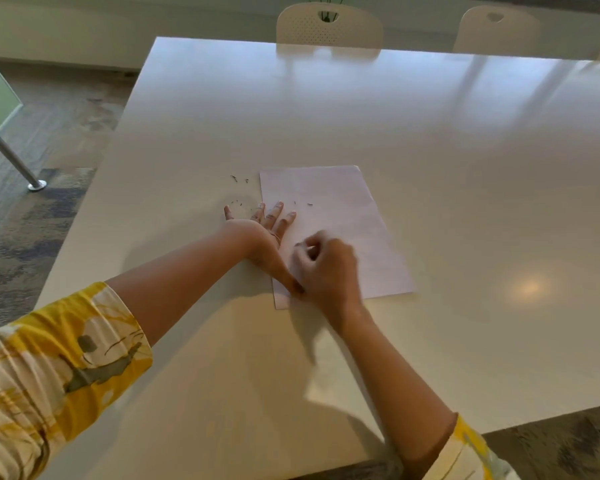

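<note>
left hand (257, 237): flat, fingers straight and spread, pressing the sheet's left edge onto the surface (447, 150)
right hand (326, 268): fingers curled, blurred, by the left thumb; can't tell if it pinches anything
paper sheet (347, 209): flat under both hands
dark bits (238, 202): just beyond the left fingertips, a few on the sheet

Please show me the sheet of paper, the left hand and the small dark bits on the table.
sheet of paper (354, 216): head view, bare middle of the sheet.
left hand (264, 234): head view, back of the hand.
small dark bits (234, 177): head view, one bit left of the sheet.
</note>
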`<control>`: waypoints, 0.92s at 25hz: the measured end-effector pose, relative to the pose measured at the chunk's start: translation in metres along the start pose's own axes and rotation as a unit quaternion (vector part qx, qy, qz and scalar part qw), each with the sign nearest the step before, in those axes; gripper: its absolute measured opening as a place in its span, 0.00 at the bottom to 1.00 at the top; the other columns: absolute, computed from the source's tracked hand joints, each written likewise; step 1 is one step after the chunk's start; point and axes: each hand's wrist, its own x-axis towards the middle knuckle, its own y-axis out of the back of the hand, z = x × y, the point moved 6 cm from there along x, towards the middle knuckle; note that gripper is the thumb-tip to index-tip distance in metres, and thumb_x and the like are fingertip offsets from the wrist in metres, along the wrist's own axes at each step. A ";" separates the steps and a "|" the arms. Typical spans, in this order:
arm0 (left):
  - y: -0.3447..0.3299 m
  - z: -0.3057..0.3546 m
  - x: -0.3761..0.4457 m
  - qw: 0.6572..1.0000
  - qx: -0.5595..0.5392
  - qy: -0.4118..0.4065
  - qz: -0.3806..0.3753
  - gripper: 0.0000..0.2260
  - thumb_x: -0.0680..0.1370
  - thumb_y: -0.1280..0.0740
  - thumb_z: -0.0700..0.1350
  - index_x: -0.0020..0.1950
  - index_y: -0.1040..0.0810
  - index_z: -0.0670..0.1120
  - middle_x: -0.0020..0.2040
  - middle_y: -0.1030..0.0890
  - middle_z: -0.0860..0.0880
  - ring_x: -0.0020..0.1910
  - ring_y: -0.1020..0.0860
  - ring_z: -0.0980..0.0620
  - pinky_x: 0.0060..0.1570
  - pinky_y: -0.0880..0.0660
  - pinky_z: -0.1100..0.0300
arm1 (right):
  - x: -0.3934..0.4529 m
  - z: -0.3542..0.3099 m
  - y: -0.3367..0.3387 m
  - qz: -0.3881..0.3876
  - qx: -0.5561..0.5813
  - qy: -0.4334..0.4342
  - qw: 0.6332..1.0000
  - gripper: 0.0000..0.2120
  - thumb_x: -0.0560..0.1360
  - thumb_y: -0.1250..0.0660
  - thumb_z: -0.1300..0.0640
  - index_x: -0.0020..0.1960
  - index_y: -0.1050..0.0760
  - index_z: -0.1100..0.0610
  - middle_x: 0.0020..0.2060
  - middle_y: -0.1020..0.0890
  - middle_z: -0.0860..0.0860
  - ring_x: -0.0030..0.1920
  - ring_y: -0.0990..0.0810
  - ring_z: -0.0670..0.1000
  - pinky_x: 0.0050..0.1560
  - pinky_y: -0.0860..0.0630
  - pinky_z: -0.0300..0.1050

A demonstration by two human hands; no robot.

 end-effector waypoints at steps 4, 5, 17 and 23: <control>-0.001 -0.001 0.000 1.000 -0.030 -0.002 -0.005 0.74 0.45 0.37 0.85 0.74 0.77 0.57 0.74 0.78 0.56 0.76 0.72 0.48 0.66 0.68 0.25 | 0.021 0.030 0.041 0.068 -0.054 -0.046 0.995 0.07 0.74 0.32 0.54 0.46 0.17 0.56 0.38 0.15 0.53 0.39 0.18 0.52 0.39 0.31 0.39; -0.001 0.000 -0.002 0.999 -0.037 -0.003 -0.009 0.75 0.42 0.37 0.85 0.73 0.78 0.57 0.74 0.78 0.56 0.76 0.73 0.48 0.67 0.68 0.25 | 0.030 0.049 0.066 0.107 -0.088 -0.091 0.986 0.08 0.74 0.33 0.54 0.46 0.17 0.57 0.40 0.15 0.56 0.44 0.17 0.58 0.42 0.28 0.44; 0.004 0.003 -0.005 1.000 -0.012 0.007 -0.022 0.78 0.38 0.39 0.84 0.74 0.77 0.55 0.75 0.77 0.54 0.76 0.73 0.47 0.67 0.68 0.25 | 0.039 0.062 0.076 0.115 -0.076 -0.131 0.982 0.08 0.74 0.32 0.55 0.46 0.17 0.57 0.41 0.15 0.57 0.47 0.17 0.60 0.47 0.26 0.46; 0.005 0.005 -0.003 0.999 0.041 0.013 -0.015 0.70 0.52 0.39 0.85 0.75 0.76 0.52 0.77 0.74 0.51 0.77 0.71 0.45 0.67 0.66 0.24 | 0.004 -0.007 -0.006 0.001 0.018 0.016 1.000 0.04 0.75 0.31 0.56 0.43 0.20 0.55 0.31 0.19 0.46 0.31 0.22 0.41 0.29 0.32 0.28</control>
